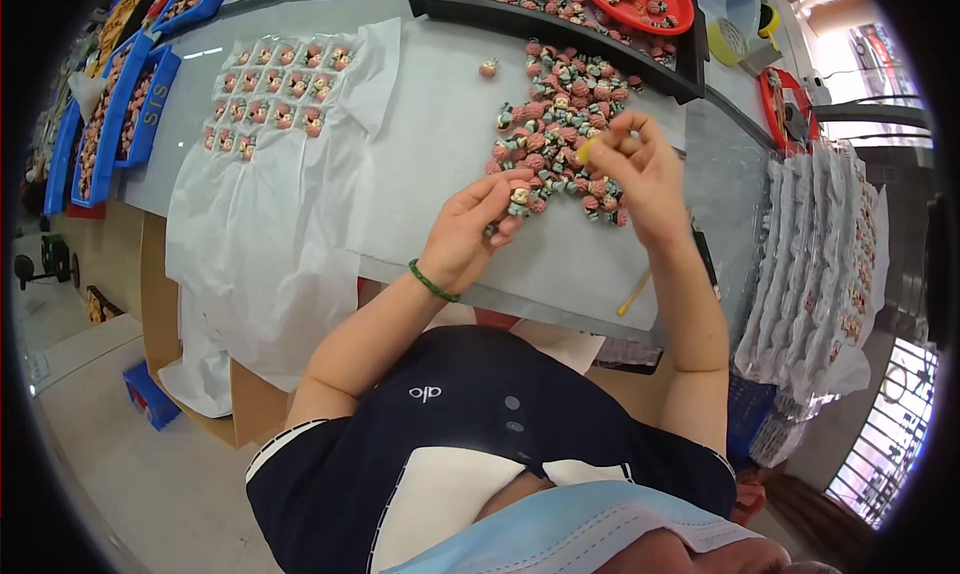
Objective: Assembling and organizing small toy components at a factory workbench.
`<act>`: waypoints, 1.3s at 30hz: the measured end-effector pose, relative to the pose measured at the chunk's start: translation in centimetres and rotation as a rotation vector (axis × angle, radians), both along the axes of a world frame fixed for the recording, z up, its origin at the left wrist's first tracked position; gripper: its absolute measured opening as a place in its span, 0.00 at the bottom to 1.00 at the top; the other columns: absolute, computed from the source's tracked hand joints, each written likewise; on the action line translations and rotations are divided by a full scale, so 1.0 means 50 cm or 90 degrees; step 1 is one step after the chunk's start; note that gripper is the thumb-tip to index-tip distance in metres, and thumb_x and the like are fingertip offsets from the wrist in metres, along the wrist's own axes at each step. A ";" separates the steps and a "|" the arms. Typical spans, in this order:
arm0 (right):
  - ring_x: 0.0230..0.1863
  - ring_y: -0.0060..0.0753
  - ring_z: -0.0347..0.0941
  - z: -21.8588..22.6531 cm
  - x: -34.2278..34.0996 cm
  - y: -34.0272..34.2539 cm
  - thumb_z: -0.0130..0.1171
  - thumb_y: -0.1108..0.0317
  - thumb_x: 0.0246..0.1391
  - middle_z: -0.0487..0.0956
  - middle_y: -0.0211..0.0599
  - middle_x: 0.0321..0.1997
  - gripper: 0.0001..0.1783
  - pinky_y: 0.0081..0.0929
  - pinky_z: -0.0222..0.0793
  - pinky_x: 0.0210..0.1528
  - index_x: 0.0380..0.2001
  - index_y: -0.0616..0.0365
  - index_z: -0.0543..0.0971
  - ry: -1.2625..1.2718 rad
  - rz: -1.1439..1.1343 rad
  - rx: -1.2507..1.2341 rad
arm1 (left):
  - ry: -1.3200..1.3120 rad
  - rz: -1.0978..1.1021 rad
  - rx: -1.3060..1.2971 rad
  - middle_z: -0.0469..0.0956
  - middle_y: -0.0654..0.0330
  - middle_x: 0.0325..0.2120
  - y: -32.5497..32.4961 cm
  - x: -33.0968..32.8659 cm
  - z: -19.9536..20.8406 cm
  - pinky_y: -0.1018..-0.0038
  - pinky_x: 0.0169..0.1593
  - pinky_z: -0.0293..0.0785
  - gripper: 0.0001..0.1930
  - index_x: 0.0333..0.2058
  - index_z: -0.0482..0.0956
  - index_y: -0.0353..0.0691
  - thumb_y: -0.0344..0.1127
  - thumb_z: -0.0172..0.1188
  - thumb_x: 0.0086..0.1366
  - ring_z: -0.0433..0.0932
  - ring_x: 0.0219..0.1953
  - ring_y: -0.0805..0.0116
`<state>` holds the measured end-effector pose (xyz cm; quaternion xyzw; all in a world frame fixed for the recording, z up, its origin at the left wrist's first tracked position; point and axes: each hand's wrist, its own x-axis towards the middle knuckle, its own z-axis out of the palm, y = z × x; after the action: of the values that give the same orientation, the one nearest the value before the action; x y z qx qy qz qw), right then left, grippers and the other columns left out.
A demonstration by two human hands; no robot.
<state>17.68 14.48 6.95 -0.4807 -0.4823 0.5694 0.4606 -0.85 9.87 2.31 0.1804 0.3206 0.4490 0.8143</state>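
Two hands over the figurine pile (pixel 560 114): left hand (pixel 470 234) pinching one figurine (pixel 519 197), right hand (pixel 640 169) nipping a yellow bit (pixel 585 150).

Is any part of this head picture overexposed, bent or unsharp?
Head view: daylight burns out the upper right corner; the grey table edge curves from fisheye distortion; black rim all round; the right hand is slightly blurred; the pile of small pink figurines stays fairly sharp.
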 end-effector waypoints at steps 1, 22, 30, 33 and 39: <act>0.29 0.21 0.69 -0.006 -0.018 -0.030 0.57 0.74 0.44 0.72 0.33 0.29 0.16 0.16 0.65 0.31 0.35 0.58 0.63 -0.004 -0.003 0.002 | -0.024 -0.023 0.005 0.69 0.66 0.29 -0.010 -0.008 -0.007 0.87 0.23 0.57 0.16 0.47 0.66 0.35 0.38 0.44 0.64 0.61 0.23 0.81; 0.31 0.22 0.69 0.000 -0.123 -0.215 0.64 0.71 0.38 0.69 0.34 0.33 0.27 0.19 0.67 0.28 0.42 0.61 0.63 -0.344 -0.031 0.167 | 0.057 0.017 0.183 0.70 0.65 0.26 -0.145 -0.021 -0.030 0.87 0.24 0.60 0.13 0.44 0.70 0.34 0.33 0.46 0.63 0.64 0.23 0.81; 0.35 0.21 0.68 -0.042 -0.056 -0.175 0.59 0.70 0.46 0.69 0.34 0.36 0.24 0.18 0.66 0.33 0.45 0.63 0.62 0.117 0.026 -0.163 | -0.078 -0.070 0.036 0.71 0.64 0.28 -0.109 0.016 0.007 0.86 0.27 0.61 0.13 0.44 0.69 0.34 0.33 0.48 0.62 0.65 0.25 0.81; 0.34 0.20 0.67 -0.040 -0.033 -0.163 0.53 0.68 0.51 0.69 0.34 0.36 0.20 0.18 0.66 0.33 0.45 0.62 0.62 0.214 -0.097 -0.121 | -0.008 -0.060 0.074 0.71 0.65 0.28 -0.059 0.030 0.031 0.86 0.26 0.60 0.14 0.44 0.69 0.34 0.34 0.49 0.61 0.64 0.24 0.82; 0.30 0.18 0.65 -0.012 0.043 -0.194 0.47 0.72 0.53 0.68 0.32 0.34 0.13 0.17 0.63 0.31 0.42 0.62 0.64 0.024 -0.189 0.078 | 0.115 0.074 0.174 0.70 0.68 0.21 0.190 0.070 0.126 0.85 0.18 0.54 0.10 0.35 0.73 0.35 0.35 0.53 0.58 0.61 0.17 0.83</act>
<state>19.85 4.80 6.35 -0.5069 -0.4315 0.4734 0.5769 2.64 19.40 8.61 0.3106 0.3381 0.5165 0.7228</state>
